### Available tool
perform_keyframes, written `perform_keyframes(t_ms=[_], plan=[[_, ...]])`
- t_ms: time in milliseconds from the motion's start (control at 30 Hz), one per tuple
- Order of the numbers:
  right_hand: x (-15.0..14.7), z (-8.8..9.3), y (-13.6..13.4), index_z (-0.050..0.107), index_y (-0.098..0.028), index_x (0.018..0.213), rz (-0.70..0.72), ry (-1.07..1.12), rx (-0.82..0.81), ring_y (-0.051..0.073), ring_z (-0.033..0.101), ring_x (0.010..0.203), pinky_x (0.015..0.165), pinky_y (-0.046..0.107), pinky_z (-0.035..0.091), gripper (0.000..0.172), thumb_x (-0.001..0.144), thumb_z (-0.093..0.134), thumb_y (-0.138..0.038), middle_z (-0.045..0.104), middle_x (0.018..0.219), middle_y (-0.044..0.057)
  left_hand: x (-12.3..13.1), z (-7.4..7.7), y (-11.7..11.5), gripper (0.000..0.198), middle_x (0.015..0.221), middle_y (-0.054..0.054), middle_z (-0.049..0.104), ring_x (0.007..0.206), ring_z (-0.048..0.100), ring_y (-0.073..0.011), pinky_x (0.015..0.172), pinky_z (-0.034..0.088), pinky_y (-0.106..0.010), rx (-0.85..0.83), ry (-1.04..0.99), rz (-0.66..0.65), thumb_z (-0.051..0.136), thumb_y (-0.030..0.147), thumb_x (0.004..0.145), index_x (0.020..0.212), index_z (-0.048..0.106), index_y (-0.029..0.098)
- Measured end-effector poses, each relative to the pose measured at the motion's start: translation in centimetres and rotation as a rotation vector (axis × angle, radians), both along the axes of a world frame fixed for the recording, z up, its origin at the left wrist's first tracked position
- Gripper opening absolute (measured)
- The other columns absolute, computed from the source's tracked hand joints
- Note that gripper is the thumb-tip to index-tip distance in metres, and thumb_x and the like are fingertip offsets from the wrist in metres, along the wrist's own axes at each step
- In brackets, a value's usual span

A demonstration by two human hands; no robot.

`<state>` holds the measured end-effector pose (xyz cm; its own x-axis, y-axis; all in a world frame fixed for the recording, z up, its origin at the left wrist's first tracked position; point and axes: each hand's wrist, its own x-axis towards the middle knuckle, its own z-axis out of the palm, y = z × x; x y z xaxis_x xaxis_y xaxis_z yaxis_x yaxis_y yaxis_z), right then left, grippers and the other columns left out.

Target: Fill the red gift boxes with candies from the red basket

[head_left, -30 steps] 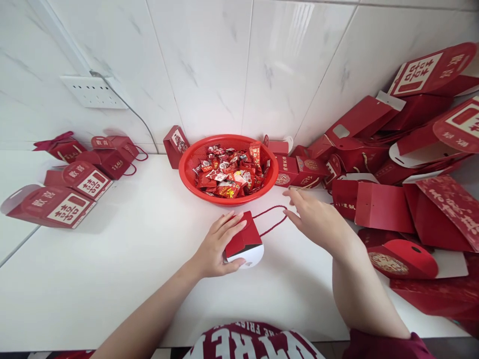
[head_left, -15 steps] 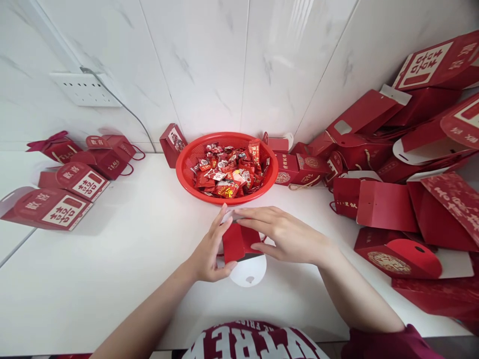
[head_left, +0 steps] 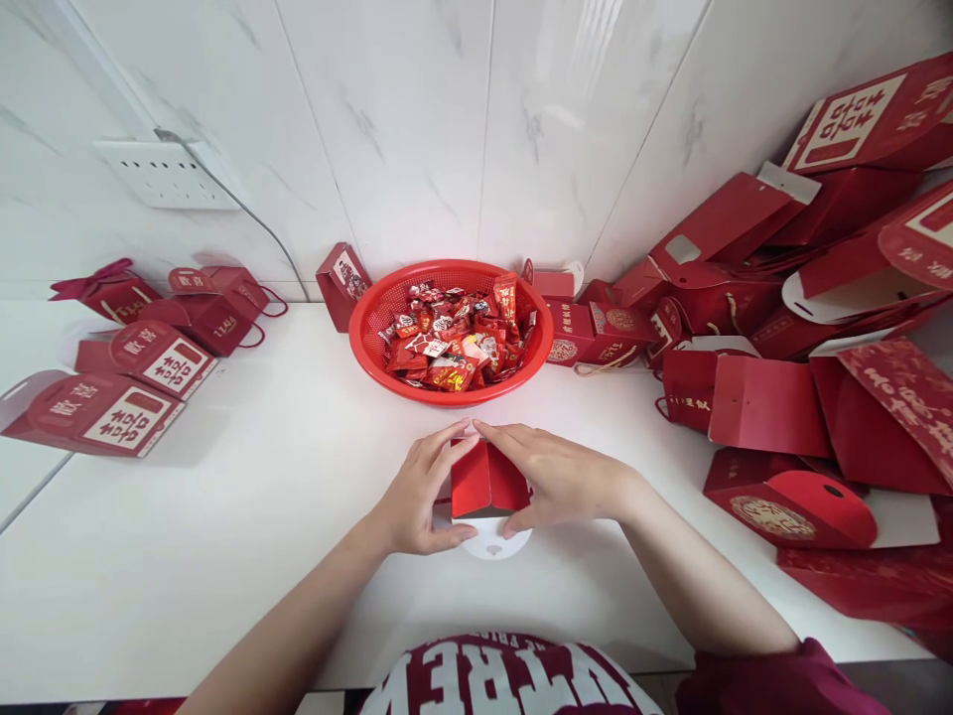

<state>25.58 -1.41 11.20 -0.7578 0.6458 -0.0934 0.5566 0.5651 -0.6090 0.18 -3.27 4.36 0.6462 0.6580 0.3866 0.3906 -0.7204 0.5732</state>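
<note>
Between my two hands, on the white table in front of the basket, stands a small red gift box (head_left: 489,479). Its two red side flaps are folded inward and meet along a middle line, while a white rounded flap (head_left: 494,544) with a small cut-out sticks out toward me. My left hand (head_left: 427,490) grips the box's left side, thumb at the near edge and fingers at the far edge. On the other side my right hand (head_left: 555,477) holds it with fingers over the far corner and thumb on the near edge. The far flap is mostly hidden by my fingers.
A red plastic basket (head_left: 451,397) full of wrapped candies (head_left: 462,343) stands near the tiled wall. Several red gift boxes (head_left: 123,412) sit at the left. A large pile of red boxes (head_left: 789,497) fills the right side. A socket strip (head_left: 168,176) with a cable is on the wall.
My right hand has shifted so its thumb now presses the near edge. The box has turned slightly to face me squarely, and its two side flaps meet more evenly in the middle.
</note>
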Motion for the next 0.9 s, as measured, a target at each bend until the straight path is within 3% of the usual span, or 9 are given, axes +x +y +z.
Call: perform_keyframes(t_ms=[67,233,467,533,633,700,767,833,900], plan=[[-0.1,-0.4,-0.1,0.015,-0.019,0.160,-0.023,0.043,-0.016,0.035,0.045,0.135,0.106,0.051,0.042,0.115,0.069,0.083,-0.042,0.043,0.150,0.020,0.1,0.0,0.0,0.101,0.153,-0.018,0.032,0.139,0.037,-0.0393,0.113,0.036,-0.056,-0.046,0.023,0.021,0.072,0.058,0.075,0.156,0.020,0.024],[-0.4,-2.4,-0.8,0.017,-0.017,0.158,-0.052,0.218,0.073,0.035,0.051,0.123,0.097,0.050,0.048,0.108,0.071,0.080,-0.029,0.053,0.134,0.021,0.5,-0.6,0.0,0.102,0.142,-0.017,0.038,0.132,0.042,-0.0365,0.108,0.042,-0.053,-0.089,0.024,0.047,0.078,0.038,0.071,0.154,0.020,0.026],[0.5,-4.6,-1.1,0.022,-0.026,0.155,-0.070,0.531,-0.031,0.030,0.043,0.134,0.109,0.047,0.040,0.098,0.077,0.080,-0.040,0.041,0.147,0.017,0.7,-1.0,0.2,0.107,0.140,-0.016,0.038,0.131,0.040,-0.0355,0.108,0.043,-0.054,-0.168,-0.078,0.014,0.080,0.033,0.065,0.153,0.019,0.028],[1.1,-4.6,-0.8,0.032,-0.025,0.151,-0.071,0.615,-0.063,0.028,0.048,0.130,0.108,0.046,0.041,0.090,0.078,0.079,-0.048,0.047,0.141,0.016,0.6,-0.9,0.2,0.106,0.140,-0.016,0.038,0.131,0.042,-0.0344,0.107,0.044,-0.053,-0.186,-0.088,0.016,0.080,0.032,0.065,0.152,0.019,0.027],[2.4,-4.2,-0.4,0.060,-0.021,0.127,-0.058,0.697,-0.077,0.026,0.058,0.111,0.105,0.048,0.043,0.060,0.084,0.067,-0.062,0.061,0.118,0.013,0.5,-0.7,0.2,0.105,0.138,-0.016,0.038,0.130,0.043,-0.0340,0.107,0.045,-0.052,-0.196,-0.069,0.025,0.080,0.031,0.065,0.152,0.021,0.027],[3.3,-3.9,-0.2,0.069,-0.019,0.107,-0.100,0.698,-0.109,0.024,0.062,0.099,0.102,0.047,0.045,0.046,0.094,0.053,-0.060,0.066,0.104,0.011,0.5,-0.6,0.2,0.104,0.137,-0.016,0.038,0.129,0.044,-0.0343,0.107,0.045,-0.052,-0.196,-0.058,0.020,0.079,0.031,0.066,0.151,0.021,0.027],[4.2,-3.7,-0.1,0.070,-0.019,0.100,-0.175,0.645,-0.132,0.021,0.063,0.092,0.097,0.044,0.048,0.038,0.099,0.048,-0.051,0.067,0.098,0.010,0.5,-0.5,0.3,0.103,0.137,-0.016,0.039,0.129,0.044,-0.0345,0.106,0.046,-0.051,-0.197,-0.058,0.012,0.078,0.031,0.066,0.152,0.020,0.027],[4.8,-3.7,-0.1,0.069,-0.019,0.104,-0.192,0.558,-0.113,0.021,0.063,0.096,0.095,0.041,0.049,0.032,0.096,0.057,-0.048,0.067,0.104,0.011,0.5,-0.5,0.3,0.103,0.137,-0.016,0.039,0.129,0.043,-0.0345,0.107,0.045,-0.051,-0.188,-0.059,0.009,0.078,0.031,0.066,0.152,0.021,0.027],[5.0,-4.2,-0.3,0.064,-0.021,0.123,-0.134,0.465,-0.062,0.026,0.058,0.117,0.104,0.044,0.045,0.051,0.086,0.067,-0.056,0.060,0.126,0.014,0.5,-0.5,0.4,0.102,0.137,-0.015,0.038,0.129,0.043,-0.0339,0.107,0.044,-0.050,-0.176,-0.060,0.004,0.078,0.031,0.067,0.152,0.022,0.027]])
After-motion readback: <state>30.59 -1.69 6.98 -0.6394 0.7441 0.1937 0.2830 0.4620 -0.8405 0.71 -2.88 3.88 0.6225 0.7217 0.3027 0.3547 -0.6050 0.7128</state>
